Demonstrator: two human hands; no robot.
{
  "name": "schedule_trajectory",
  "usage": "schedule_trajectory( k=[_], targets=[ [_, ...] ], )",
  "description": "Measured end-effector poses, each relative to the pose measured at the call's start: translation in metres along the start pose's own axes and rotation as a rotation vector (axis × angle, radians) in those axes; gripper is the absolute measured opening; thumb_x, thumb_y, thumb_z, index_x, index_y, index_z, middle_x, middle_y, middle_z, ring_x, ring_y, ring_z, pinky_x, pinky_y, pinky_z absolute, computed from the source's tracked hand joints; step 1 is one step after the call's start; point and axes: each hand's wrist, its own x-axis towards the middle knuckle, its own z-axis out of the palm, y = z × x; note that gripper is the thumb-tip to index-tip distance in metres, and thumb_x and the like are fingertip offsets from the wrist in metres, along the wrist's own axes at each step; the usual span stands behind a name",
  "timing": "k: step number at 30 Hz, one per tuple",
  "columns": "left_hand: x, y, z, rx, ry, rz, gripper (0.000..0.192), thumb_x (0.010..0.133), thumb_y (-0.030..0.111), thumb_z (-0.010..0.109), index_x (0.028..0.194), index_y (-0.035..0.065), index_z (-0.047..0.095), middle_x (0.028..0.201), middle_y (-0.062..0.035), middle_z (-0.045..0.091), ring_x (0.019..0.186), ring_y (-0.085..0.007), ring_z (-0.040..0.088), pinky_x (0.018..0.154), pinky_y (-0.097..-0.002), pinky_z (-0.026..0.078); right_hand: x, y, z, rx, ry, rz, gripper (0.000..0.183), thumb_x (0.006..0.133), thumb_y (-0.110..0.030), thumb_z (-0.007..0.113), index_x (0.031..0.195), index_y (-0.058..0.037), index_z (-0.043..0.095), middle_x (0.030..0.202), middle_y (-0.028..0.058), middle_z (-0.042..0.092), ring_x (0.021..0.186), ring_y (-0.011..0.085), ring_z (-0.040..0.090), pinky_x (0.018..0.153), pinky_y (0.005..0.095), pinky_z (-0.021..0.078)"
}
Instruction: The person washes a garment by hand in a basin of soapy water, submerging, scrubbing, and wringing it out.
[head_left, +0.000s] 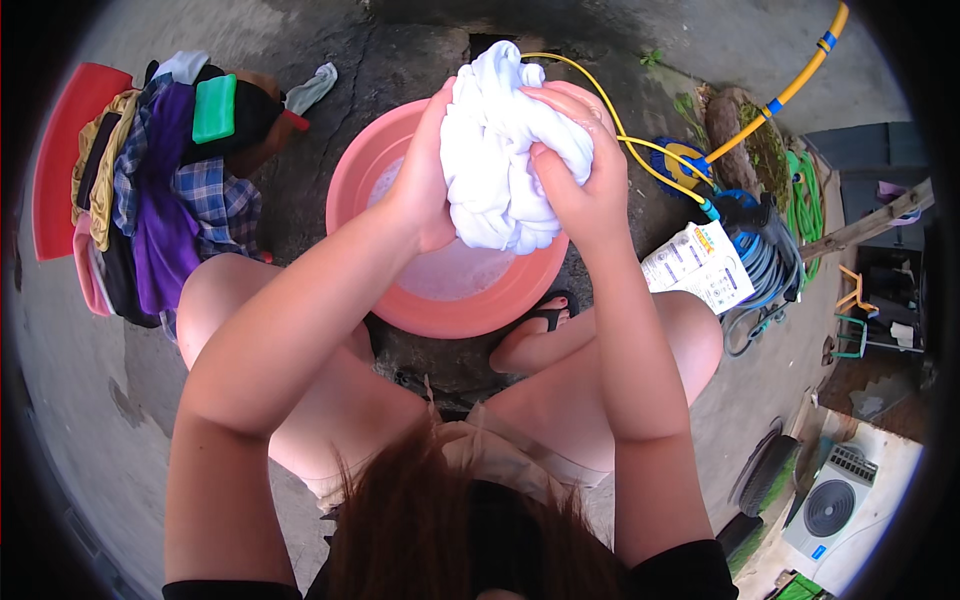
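Observation:
A bunched white cloth (506, 165) is held up between my two hands, above a round pink plastic basin (450, 319). My left hand (431, 169) presses on its left side, with the fingertips partly hidden behind the folds. On the right side, my right hand (589, 161) grips the cloth, its thumb and fingers over the folds. Below the cloth, foamy water (450, 274) lies in the basin. The basin stands on the dark ground between my feet.
Left, a red plastic stool (56, 172) carries a heap of clothes (161, 195) with a green soap bar (214, 109) on top. Right are a white printed packet (701, 266), a coiled blue-grey hose (769, 262), a yellow hose (799, 79) and a brush head (679, 166).

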Motion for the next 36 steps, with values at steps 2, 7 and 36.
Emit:
schedule_trajectory(
  k=[2,7,36],
  targets=[
    [0.003,-0.001,-0.002,0.007,0.038,0.036,0.068,0.093,0.062,0.024,0.137,0.0136,0.045,0.132,-0.006,0.054,0.119,-0.0235,0.055,0.099,-0.0395,0.044,-0.004,-0.005,0.008,-0.126,-0.048,-0.079,0.053,0.07,-0.016,0.073,0.119,-0.0033,0.059,0.129,0.0175,0.054,0.13,0.0336,0.04,0.103,0.0458,0.0366],
    [0.019,-0.017,-0.005,-0.177,0.139,0.128,0.047,0.095,0.053,0.034,0.114,0.0164,0.056,0.106,-0.002,0.064,0.096,-0.0182,0.064,0.084,-0.0344,0.051,-0.008,-0.008,0.039,-0.096,0.031,-0.112,0.059,0.061,-0.021,0.084,0.113,-0.0046,0.061,0.122,0.0189,0.056,0.122,0.0327,0.049,0.098,0.0422,0.0416],
    [0.011,0.004,-0.027,0.776,0.415,0.039,0.059,0.099,0.05,0.035,0.119,-0.0009,0.058,0.108,-0.01,0.065,0.097,-0.0162,0.062,0.086,-0.027,0.045,-0.039,0.021,0.008,0.19,-0.029,0.49,0.038,0.08,-0.014,0.07,0.112,0.0,0.057,0.1,0.0116,0.065,0.092,0.0175,0.063,0.078,0.03,0.0491]
  ],
)
